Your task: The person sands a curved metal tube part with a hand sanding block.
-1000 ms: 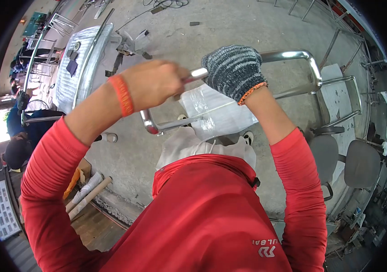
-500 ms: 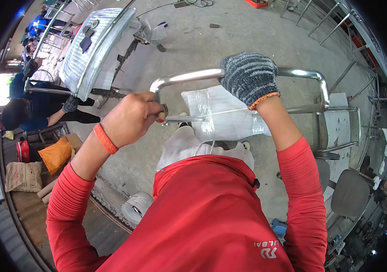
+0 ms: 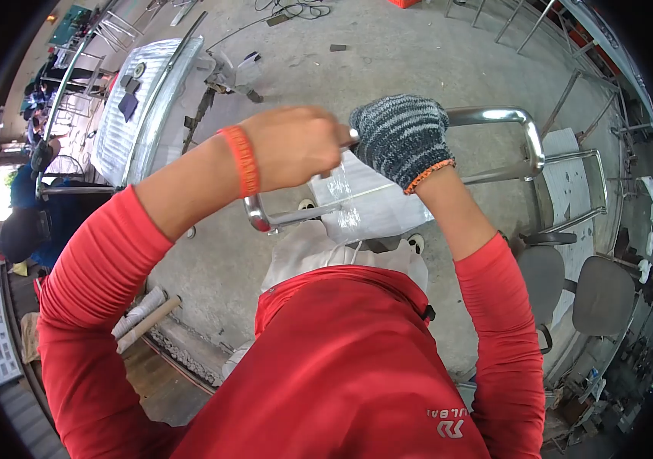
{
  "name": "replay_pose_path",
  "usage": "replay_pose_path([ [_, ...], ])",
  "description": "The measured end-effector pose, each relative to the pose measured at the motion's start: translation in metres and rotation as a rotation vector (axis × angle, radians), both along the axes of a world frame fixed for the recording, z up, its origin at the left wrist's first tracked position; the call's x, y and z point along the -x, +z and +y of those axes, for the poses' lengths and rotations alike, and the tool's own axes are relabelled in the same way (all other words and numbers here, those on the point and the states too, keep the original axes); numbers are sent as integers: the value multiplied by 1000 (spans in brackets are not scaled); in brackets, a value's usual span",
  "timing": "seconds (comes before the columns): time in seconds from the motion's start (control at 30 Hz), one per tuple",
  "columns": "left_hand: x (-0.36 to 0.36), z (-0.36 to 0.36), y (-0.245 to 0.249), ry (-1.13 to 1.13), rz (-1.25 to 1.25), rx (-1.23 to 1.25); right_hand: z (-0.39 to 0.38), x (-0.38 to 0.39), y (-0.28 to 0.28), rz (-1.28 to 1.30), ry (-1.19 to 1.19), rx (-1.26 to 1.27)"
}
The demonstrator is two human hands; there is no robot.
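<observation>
A bent chrome tube frame (image 3: 491,115) hangs in front of me at waist height. My right hand (image 3: 401,141), in a grey striped knit glove with an orange cuff, is wrapped round its upper bar. My left hand (image 3: 288,147), bare with an orange wristband, is closed at the same bar, close beside the glove. The small dark block seen in its fingers earlier is hidden by the hand now. Below the frame lies a white, film-wrapped flat piece (image 3: 372,200).
A film-wrapped panel (image 3: 131,126) stands at the upper left, near a co-worker in dark clothes (image 3: 32,229). Grey chair pads (image 3: 604,296) and metal tube frames (image 3: 571,157) are on the right. Cardboard rolls (image 3: 149,325) lie at the lower left. Cables (image 3: 296,11) lie on the far floor.
My left hand has moved up and to the right, from the frame's left bend along the upper bar to the glove. My right hand keeps its grip and has shifted slightly left with the frame.
</observation>
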State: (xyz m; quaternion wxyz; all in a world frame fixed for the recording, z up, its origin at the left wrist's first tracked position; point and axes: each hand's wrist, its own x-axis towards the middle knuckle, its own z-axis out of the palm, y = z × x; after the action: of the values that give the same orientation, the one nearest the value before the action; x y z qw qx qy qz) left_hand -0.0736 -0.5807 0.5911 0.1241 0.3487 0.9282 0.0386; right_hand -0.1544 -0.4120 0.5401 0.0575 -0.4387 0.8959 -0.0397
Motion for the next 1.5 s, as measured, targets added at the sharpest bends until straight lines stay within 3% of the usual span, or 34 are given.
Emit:
replay_pose_path([
  [0.17, -2, -9, 8, -44, -12, -38, 1, 1, -5, 13, 12, 7],
  [0.4, -61, -45, 14, 288, -81, 4, 1, 1, -9, 67, 72, 23],
  [0.47, -72, -42, 14, 491, -161, -91, 0, 2, -9, 46, 68, 45],
  [0.57, -89, -40, 7, 591, -139, -212, -2, 2, -5, 29, 54, 1],
  [0.8, -116, -14, 10, 652, -167, -161, 1, 2, -7, 40, 82, 28],
  [1.07, -72, -36, 19, 540, -178, 18, 5, -5, -4, 10, 64, 33],
  [1.13, -57, -41, 17, 235, -54, 55, 4, -5, -8, 8, 35, 66],
  [1.23, -35, -26, 10, 44, -25, -14, 2, -7, 0, 36, 20, 28],
  [1.33, -5, -5, -3, -27, 67, -64, -2, -5, -1, -15, 11, 32],
  [1.5, 0, -10, 6, -51, -28, -30, -5, -5, 2, -37, -14, 10],
])
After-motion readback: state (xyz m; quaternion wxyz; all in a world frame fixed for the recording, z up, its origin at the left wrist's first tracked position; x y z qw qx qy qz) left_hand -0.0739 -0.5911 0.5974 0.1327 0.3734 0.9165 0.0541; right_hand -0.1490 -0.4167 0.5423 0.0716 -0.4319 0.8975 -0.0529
